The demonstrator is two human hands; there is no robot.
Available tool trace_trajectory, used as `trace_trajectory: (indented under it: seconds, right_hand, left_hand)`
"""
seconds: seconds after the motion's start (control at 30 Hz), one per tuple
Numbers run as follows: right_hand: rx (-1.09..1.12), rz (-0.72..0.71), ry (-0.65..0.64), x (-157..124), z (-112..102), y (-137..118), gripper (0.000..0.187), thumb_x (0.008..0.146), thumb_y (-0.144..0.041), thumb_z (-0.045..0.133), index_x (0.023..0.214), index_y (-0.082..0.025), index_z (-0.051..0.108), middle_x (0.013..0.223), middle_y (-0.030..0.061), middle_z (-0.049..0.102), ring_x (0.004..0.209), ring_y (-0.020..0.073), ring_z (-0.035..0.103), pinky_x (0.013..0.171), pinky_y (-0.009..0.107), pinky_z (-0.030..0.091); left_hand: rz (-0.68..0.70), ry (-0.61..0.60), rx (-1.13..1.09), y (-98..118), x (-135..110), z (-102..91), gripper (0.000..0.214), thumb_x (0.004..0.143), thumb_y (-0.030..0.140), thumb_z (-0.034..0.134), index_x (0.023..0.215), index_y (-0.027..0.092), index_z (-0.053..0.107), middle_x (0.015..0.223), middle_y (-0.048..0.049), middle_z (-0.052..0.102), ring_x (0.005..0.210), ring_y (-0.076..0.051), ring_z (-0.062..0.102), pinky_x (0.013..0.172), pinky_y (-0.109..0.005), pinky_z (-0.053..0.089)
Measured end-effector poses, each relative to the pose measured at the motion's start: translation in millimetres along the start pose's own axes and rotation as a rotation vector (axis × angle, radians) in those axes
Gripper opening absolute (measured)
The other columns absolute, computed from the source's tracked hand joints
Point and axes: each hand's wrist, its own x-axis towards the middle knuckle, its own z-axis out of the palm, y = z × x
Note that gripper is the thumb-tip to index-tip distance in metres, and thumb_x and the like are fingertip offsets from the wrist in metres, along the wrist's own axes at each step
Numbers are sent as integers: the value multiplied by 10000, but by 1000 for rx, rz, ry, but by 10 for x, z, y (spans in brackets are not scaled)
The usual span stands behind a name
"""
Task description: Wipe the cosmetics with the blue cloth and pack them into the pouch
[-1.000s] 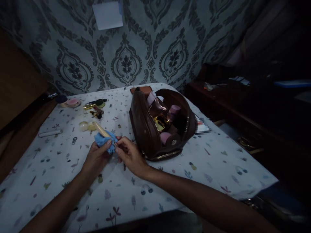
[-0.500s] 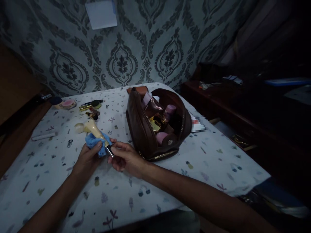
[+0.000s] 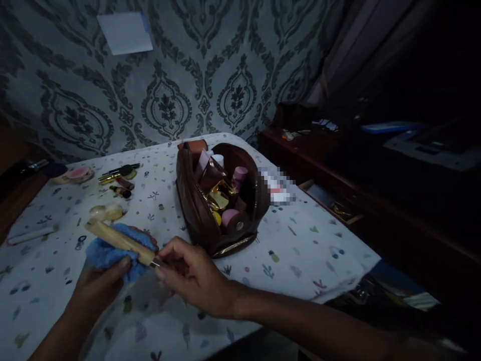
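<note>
My left hand (image 3: pixel 101 283) is closed on a crumpled blue cloth (image 3: pixel 103 253), its thumb pressing from above. Across the cloth lies a beige cosmetic tube (image 3: pixel 116 238), its wide flat end pointing up and left. The fingers of my right hand (image 3: pixel 201 278) pinch the tube's silver and dark end, which they partly hide. Just beyond the cloth, two pale rounded pieces (image 3: pixel 107 212) rest on the table. To the right of both hands stands an unzipped brown cosmetic bag (image 3: pixel 197 210), filled with tubes, pink-capped items and a gold piece.
Several lipstick-like items (image 3: pixel 122 183) are grouped at the back left, near a pink round compact (image 3: pixel 79 174). A slim white item (image 3: pixel 33 234) lies by the left edge of the patterned tablecloth (image 3: pixel 285 273). An open drawer (image 3: pixel 334 203) is at the right.
The view has shifted, so the bag and table sit further left. The tube has turned to lie flatter over the cloth, and both hands look nearer to me.
</note>
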Motion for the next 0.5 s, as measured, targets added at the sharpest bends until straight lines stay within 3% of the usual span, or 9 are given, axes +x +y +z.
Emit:
trace_trajectory:
  seconds: [0.23,0.4,0.5]
  right_hand:
    - [-117,24,-47,-392,-288,-166,129,884,-307,636,919,-207,562,804,-5,592,691,121,546,636,241,438]
    - [-67,12,84,-683,-491,-238,123,869,-256,663,972,-219,608,834,0,638,742,125,593,696,244,495]
    - [-70,-26,213,-836,-641,-274,146,889,-295,678,1016,-228,647,831,19,672,741,143,643,681,260,533]
  left_hand:
    - [-23,-114,255,72,-137,205,420,626,433,883,990,249,781,921,-103,772,795,-295,738,696,-339,638]
    - [138,-417,352,190,-68,466,338,709,359,821,1042,306,792,949,-100,786,799,-318,758,645,-369,651]
    - [341,-438,446,271,-5,680,306,775,348,752,1072,288,793,1080,-125,771,942,-348,745,738,-398,654]
